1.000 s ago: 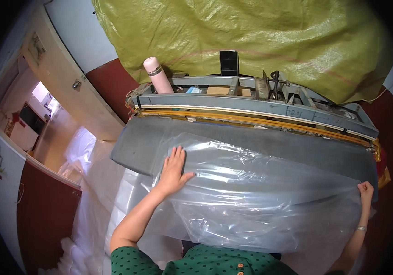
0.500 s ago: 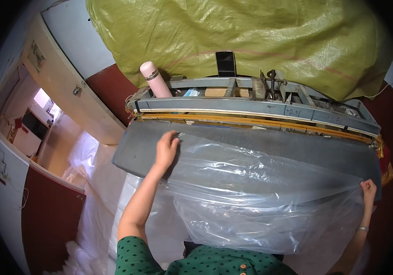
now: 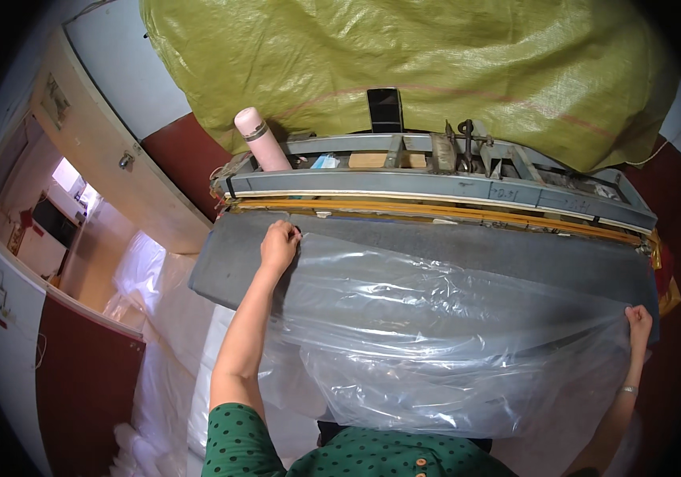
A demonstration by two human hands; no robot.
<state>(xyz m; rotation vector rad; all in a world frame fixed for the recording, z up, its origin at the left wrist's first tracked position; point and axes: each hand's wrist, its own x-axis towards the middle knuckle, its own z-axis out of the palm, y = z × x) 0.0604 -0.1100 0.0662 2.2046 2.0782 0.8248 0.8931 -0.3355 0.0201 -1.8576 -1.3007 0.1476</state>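
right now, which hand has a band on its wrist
The right hand, pinching the clear plastic sheet: a pale band sits at its wrist, while the left hand shows none.

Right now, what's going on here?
A person is handling a clear plastic sheet that lies partly over a grey surface. The right hand pinches its right edge. The left hand is curled at its upper left corner; its grip is hard to see. Behind is a grey metal frame.
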